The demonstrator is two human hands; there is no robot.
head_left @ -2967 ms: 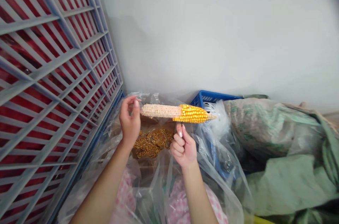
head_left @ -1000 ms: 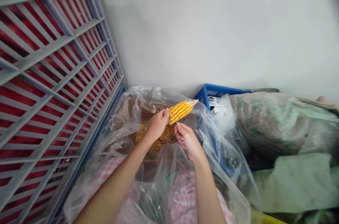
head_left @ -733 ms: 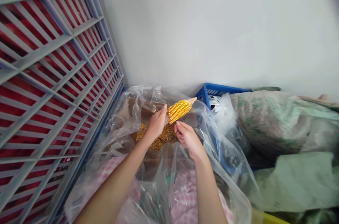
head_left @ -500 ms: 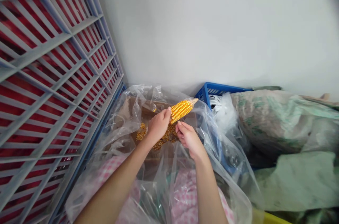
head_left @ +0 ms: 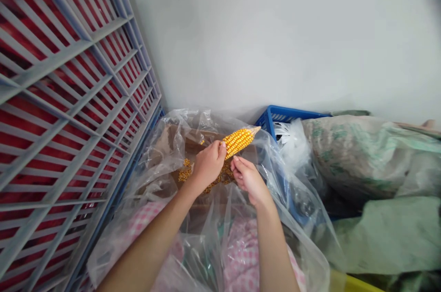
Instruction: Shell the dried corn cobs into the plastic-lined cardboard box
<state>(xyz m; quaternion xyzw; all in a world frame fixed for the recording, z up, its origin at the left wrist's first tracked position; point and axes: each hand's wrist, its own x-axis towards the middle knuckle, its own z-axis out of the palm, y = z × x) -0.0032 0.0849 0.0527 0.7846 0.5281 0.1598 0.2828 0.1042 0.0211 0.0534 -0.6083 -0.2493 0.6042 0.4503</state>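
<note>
My left hand [head_left: 207, 164] is wrapped round the bare end of a corn cob [head_left: 240, 139], whose yellow kernelled tip points up and to the right. My right hand [head_left: 247, 180] sits just below the cob, its fingertips touching the edge of the kernels. Both hands hover over a clear plastic bag [head_left: 165, 149] lining a brown box. Loose yellow kernels [head_left: 184, 174] lie in a pile at its bottom, partly hidden by my hands.
A grey slatted crate wall [head_left: 69, 99] with red behind it stands at the left. A blue plastic crate [head_left: 282, 117] sits behind the bag, against a white wall. Green woven sacks [head_left: 372, 168] fill the right side. Pink checked cloth [head_left: 241, 260] lies under the plastic near me.
Three seconds ago the cob lay level with its bare half showing. My left hand now covers that half, the cob is tilted tip-up, and my right hand has shifted slightly under the kernels.
</note>
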